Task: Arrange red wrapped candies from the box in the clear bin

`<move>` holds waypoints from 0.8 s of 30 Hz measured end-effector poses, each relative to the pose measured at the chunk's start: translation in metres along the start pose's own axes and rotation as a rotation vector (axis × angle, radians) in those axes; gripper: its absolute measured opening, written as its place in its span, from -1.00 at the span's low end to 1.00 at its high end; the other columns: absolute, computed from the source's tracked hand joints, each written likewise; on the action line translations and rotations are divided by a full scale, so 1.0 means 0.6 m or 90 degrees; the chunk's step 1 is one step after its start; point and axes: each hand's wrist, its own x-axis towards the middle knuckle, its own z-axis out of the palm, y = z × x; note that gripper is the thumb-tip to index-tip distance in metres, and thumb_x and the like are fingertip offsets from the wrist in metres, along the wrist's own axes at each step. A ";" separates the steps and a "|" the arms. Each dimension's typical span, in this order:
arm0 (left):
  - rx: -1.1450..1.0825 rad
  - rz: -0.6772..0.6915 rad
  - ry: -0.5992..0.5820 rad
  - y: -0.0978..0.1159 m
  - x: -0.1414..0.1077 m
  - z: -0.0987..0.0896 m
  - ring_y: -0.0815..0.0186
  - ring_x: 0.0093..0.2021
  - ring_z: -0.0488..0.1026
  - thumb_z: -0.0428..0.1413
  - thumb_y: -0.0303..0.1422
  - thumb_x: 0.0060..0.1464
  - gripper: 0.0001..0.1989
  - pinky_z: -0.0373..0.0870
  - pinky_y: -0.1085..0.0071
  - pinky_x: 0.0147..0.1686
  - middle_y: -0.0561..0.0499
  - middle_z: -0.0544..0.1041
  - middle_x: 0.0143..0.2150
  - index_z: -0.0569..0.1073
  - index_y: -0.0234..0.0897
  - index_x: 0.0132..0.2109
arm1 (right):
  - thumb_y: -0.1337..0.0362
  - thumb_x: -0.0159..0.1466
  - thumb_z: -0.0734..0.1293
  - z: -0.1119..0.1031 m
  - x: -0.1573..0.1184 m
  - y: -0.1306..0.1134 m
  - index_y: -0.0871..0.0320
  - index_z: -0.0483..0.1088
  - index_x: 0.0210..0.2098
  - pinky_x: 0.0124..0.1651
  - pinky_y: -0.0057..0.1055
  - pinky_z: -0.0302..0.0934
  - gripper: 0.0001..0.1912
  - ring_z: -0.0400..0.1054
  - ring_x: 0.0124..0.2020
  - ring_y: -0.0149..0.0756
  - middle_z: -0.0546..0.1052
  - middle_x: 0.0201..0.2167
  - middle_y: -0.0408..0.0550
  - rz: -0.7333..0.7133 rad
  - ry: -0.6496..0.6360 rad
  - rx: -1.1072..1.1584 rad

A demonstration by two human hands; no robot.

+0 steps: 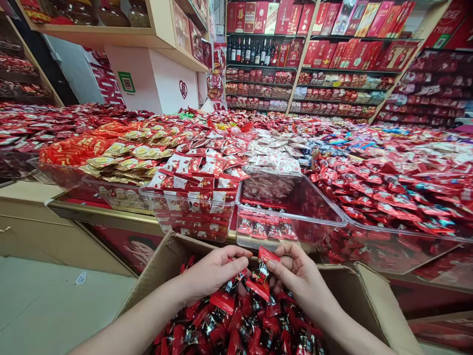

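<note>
An open cardboard box [375,296] full of small red and black wrapped candies [236,325] is right in front of me. Above the heap, my right hand [295,271] pinches one wrapped candy [263,271] between thumb and fingers. My left hand [225,271] is curled round another wrapped candy [232,282], partly hidden under its fingers. Just beyond the box stands a clear plastic bin [295,217], with a row of similar red and black candies [266,228] along its bottom front.
Left of that bin, another clear bin [188,209] is heaped with red and white packets [199,167]. Red shiny packets [391,192] fill the bin at right. Shelves [303,69] with gift boxes and bottles line the back wall. A paper scrap [81,278] lies on the floor.
</note>
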 end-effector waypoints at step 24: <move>0.015 0.048 0.045 -0.023 0.006 0.008 0.39 -0.51 0.45 0.15 -0.32 -0.06 -0.61 0.41 0.43 -0.45 0.06 0.52 -0.49 0.37 -0.34 -0.05 | 0.08 0.07 0.34 0.012 -0.003 0.011 0.11 0.05 -0.24 -0.56 -0.55 0.06 -0.57 0.26 -0.58 -0.47 0.31 -0.60 -0.30 0.028 -0.067 0.009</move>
